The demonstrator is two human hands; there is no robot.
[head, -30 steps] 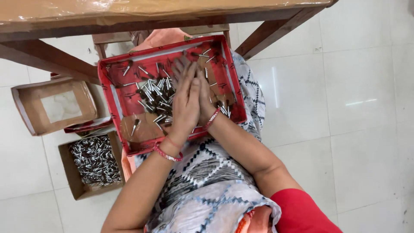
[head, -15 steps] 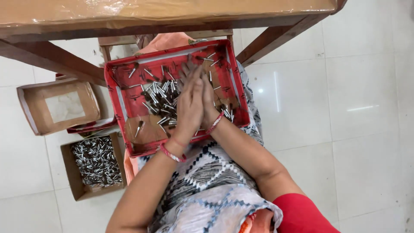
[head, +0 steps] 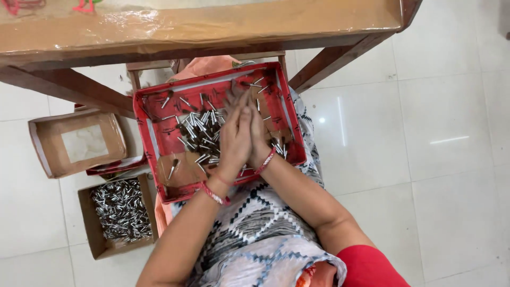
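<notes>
A: What sits at the far left?

B: An open cardboard box lid (head: 77, 142) on the tiled floor, and below it a cardboard box (head: 119, 215) full of small metal pins.

A: And further right?

B: A red tray (head: 151, 135) on the person's lap under the wooden table (head: 202, 29), with loose metal pins (head: 199, 130) scattered inside. The left hand (head: 235, 139) and right hand (head: 259, 139) press together palm to palm above them, fingers straight; whether pins lie between the palms cannot be told.
</notes>
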